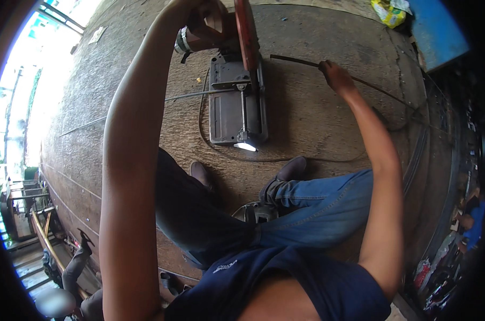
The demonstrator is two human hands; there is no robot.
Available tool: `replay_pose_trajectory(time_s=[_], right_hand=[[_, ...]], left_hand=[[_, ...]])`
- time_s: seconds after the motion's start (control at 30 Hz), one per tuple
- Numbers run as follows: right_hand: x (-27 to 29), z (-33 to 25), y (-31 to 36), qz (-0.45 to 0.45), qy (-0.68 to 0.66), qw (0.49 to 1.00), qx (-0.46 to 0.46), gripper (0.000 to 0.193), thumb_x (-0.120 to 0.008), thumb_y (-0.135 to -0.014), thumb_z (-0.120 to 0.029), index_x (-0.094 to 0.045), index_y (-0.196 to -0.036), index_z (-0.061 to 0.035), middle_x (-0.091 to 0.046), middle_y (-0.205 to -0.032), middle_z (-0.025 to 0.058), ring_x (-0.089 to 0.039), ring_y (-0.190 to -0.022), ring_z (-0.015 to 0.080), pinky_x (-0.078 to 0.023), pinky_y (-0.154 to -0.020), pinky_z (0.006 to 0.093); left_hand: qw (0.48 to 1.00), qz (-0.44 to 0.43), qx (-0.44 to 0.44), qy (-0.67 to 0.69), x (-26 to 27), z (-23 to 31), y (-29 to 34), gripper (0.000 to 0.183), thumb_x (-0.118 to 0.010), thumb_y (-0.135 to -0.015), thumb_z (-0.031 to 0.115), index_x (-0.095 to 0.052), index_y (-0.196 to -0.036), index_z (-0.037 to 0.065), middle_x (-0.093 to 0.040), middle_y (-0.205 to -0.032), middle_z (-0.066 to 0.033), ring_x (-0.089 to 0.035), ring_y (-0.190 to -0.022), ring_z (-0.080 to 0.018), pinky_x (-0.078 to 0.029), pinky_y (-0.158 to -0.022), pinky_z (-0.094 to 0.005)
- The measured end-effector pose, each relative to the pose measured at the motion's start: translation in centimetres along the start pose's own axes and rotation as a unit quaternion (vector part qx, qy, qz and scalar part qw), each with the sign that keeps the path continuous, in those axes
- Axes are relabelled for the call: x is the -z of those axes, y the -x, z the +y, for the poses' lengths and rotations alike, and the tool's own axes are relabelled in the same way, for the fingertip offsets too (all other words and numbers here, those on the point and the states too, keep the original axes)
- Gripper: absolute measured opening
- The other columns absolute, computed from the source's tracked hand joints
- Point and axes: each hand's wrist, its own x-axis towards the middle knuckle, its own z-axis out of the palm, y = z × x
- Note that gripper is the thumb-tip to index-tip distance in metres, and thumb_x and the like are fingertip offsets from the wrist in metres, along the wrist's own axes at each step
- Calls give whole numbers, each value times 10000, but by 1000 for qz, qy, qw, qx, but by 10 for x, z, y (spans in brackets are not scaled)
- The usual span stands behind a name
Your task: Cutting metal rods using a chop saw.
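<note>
A cut-off saw (236, 115) stands on the floor in front of me, with a grey base, a red blade guard (245, 35) and a motor at its upper left. My left arm reaches far up to it. My left hand (213, 21) is closed on the saw's upper part by the motor, partly cropped by the top edge. A thin metal rod (186, 96) lies across the base at the vise and runs out to the left. To the right of the saw, my right hand (337, 77) grips a dark metal bar (293, 60), whose near end stops short of the saw.
A cable (285, 159) loops over the floor around the saw. My feet (292, 169) flank its near end. At far right are a blue panel (437, 32) and a yellow bag (388, 13). Another person (79, 273) is at lower left, one (472, 222) at right.
</note>
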Motion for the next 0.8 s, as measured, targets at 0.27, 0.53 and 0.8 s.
replay_pose_trajectory(time_s=[0.27, 0.53, 0.8], right_hand=[[110, -13, 44, 149, 12, 986, -74, 410, -574, -812, 9, -546, -1219, -28, -590, -1074, 214, -593, -988, 371, -510, -821, 428], [145, -24, 74, 316, -30, 947, -56, 310, -616, -845, -71, -598, -1148, -9, -612, -1067, 200, -605, -969, 350, -510, -819, 424], [181, -59, 76, 411, -96, 906, -12, 226, -617, -860, -115, -628, -1049, 8, -624, -1017, 193, -608, -930, 341, -498, -791, 423]], left_hand=[[920, 353, 133, -110, -18, 24, 20, 603, -549, -830, 537, -665, -968, -39, -683, -875, -135, -651, -803, -246, -511, -716, -340], [791, 583, -159, -93, -176, 20, 103, 552, -564, -902, 343, -462, -1250, -74, -433, -1236, -262, -465, -1119, -350, -368, -961, -439], [928, 285, -205, 121, -355, 61, 141, 395, -512, -965, 255, -528, -1223, -43, -597, -1147, -148, -573, -1048, -204, -430, -921, -318]])
